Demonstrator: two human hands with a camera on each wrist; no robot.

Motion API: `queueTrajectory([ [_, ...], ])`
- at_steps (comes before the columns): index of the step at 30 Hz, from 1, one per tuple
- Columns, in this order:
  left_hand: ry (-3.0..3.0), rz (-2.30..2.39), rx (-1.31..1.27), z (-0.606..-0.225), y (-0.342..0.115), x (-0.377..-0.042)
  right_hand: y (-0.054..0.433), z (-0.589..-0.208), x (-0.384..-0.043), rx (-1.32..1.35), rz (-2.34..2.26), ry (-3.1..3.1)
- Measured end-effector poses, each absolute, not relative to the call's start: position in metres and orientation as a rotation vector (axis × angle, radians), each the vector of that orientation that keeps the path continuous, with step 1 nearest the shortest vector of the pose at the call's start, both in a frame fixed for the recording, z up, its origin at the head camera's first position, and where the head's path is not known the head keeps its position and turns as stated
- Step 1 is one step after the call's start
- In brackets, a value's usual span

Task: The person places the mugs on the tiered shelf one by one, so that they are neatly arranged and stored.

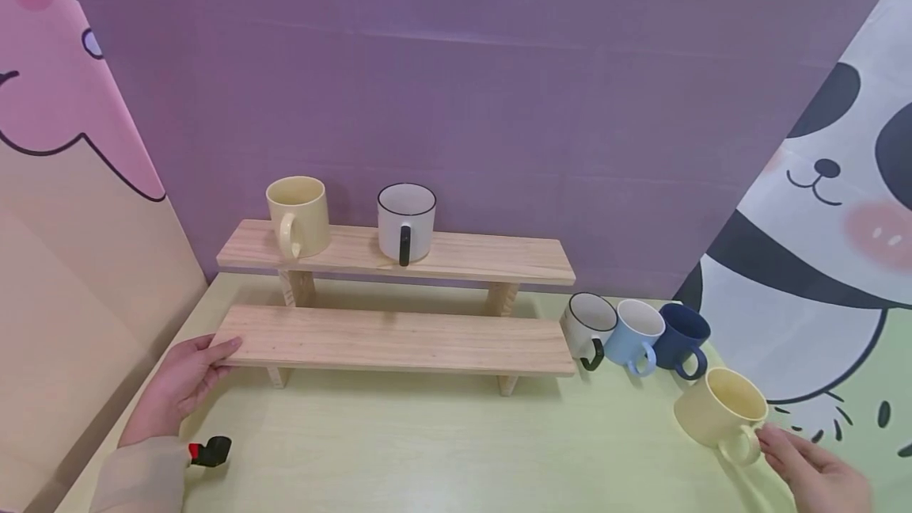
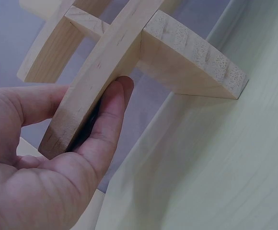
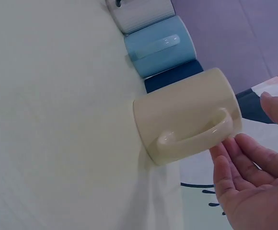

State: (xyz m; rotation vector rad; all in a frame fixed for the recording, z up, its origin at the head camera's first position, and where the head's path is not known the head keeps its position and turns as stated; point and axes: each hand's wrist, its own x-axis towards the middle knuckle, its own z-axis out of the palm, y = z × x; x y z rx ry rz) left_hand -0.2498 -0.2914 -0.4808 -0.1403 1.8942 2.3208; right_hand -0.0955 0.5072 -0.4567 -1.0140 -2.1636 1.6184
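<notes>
At the left end of a two-tier wooden shelf (image 1: 392, 339), my left hand (image 1: 188, 374) grips the lower board, thumb on top and fingers underneath. The left wrist view shows the board's end (image 2: 64, 124) between thumb and fingers. On the right, a cream-yellow mug (image 1: 712, 410) stands upright on the table, its handle (image 3: 196, 141) facing me. My right hand (image 1: 815, 465) is beside that handle. Its fingertips (image 3: 230, 146) are right at the mug near the rim, while the thumb stands apart from it.
The upper board carries another cream-yellow mug (image 1: 302, 216) and a white mug with black rim (image 1: 395, 228). Right of the shelf stand a second black-rimmed white mug (image 1: 580, 335), a light-blue mug (image 1: 627, 343) and a navy mug (image 1: 677, 343). A purple cloth (image 1: 456, 101) hangs behind.
</notes>
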Motion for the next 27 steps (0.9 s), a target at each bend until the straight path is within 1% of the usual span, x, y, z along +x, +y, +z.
queueTrajectory([
  [2,1.89,2.326,-0.148,-0.481,-0.291,-0.25,0.508,-0.46,-0.098,-1.062,1.551,-2.282],
  [8,1.892,2.326,-0.143,-0.481,-0.291,-0.25,0.511,-0.462,-0.103,-1.044,1.476,-2.514],
  [17,1.892,2.324,-0.139,-0.481,-0.291,-0.25,0.505,-0.464,-0.105,-0.936,1.644,-2.412],
  [21,1.909,2.312,-0.128,-0.481,-0.291,-0.25,0.507,-0.467,-0.106,-0.865,1.712,-2.396],
  [27,1.895,2.327,-0.132,-0.482,-0.291,-0.25,0.511,-0.473,-0.109,-0.832,1.78,-2.371],
])
